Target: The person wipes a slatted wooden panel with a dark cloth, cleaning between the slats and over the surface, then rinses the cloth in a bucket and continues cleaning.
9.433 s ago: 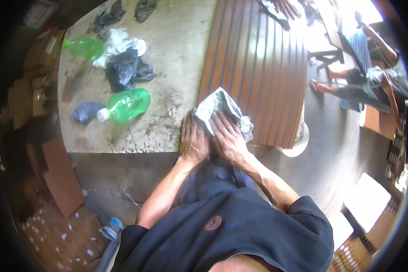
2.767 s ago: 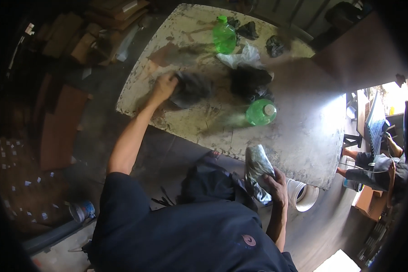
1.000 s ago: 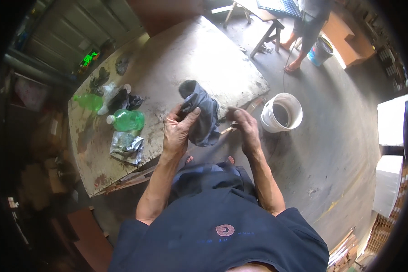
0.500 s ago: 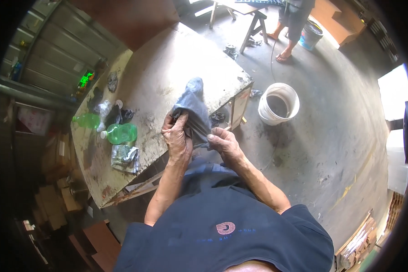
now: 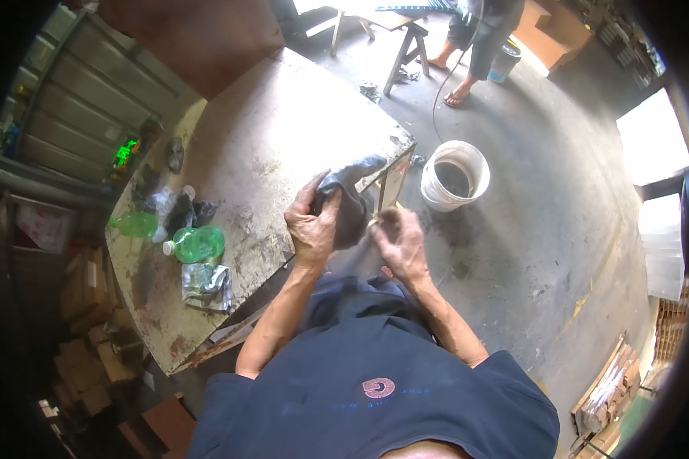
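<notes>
The left hand (image 5: pixel 311 227) has its grip closed on a dark cloth (image 5: pixel 350 216), pinching it between the thumb and the fingers. This cloth is held up in front of the dark shirt (image 5: pixel 375 352), near the edge of the worn surface (image 5: pixel 256 176). The right hand (image 5: pixel 400 243) is just beside the cloth, its fingers bent; I cannot tell whether its grip pinches it. On the surface, at the left, are 2 green bottles (image 5: pixel 199 243) and a folded greyish rag (image 5: pixel 206 288). A white bucket (image 5: pixel 438 195) stands on the floor (image 5: pixel 513 252).
</notes>
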A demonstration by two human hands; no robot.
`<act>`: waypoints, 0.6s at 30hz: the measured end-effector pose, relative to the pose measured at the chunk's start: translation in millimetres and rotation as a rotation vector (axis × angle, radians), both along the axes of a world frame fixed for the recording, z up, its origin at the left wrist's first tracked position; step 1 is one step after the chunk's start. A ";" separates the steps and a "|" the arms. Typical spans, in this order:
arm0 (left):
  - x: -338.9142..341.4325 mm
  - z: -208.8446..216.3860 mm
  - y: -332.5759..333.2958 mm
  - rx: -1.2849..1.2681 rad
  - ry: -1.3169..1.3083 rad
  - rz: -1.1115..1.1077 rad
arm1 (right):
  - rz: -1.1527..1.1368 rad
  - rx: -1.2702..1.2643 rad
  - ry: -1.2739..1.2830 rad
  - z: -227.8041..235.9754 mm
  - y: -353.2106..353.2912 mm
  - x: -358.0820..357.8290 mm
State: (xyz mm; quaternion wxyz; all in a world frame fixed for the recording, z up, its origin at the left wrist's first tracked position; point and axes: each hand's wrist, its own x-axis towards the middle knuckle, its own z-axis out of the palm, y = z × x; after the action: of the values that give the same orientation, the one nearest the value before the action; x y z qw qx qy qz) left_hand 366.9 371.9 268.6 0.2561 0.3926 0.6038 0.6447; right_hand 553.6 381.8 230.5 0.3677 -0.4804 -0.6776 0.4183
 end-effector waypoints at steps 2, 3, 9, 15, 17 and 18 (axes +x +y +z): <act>3.0 15.8 7.1 -0.028 0.250 -0.026 | -0.016 0.129 0.033 19.2 16.5 4.0; 10.3 32.7 13.0 -0.071 0.391 -0.106 | -0.021 0.131 0.020 23.4 21.3 2.6; 7.0 33.2 30.6 -0.205 -0.092 -0.339 | 0.207 -0.232 0.361 15.0 28.9 -47.6; -25.3 13.5 44.7 -0.275 0.042 -0.171 | 0.237 -0.279 0.287 7.0 39.0 -48.5; -31.5 10.2 46.0 -0.281 0.212 -0.145 | 0.322 -0.148 0.360 10.6 58.7 -32.0; -32.9 10.6 45.0 -0.264 0.276 -0.133 | 0.336 -0.376 0.439 17.9 64.8 -22.9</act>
State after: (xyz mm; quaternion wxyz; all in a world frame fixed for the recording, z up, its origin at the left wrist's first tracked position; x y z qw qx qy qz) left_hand 334.0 416.9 279.2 0.2624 0.4792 0.6852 0.4817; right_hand 530.7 446.6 248.4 0.3358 -0.3195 -0.5629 0.6843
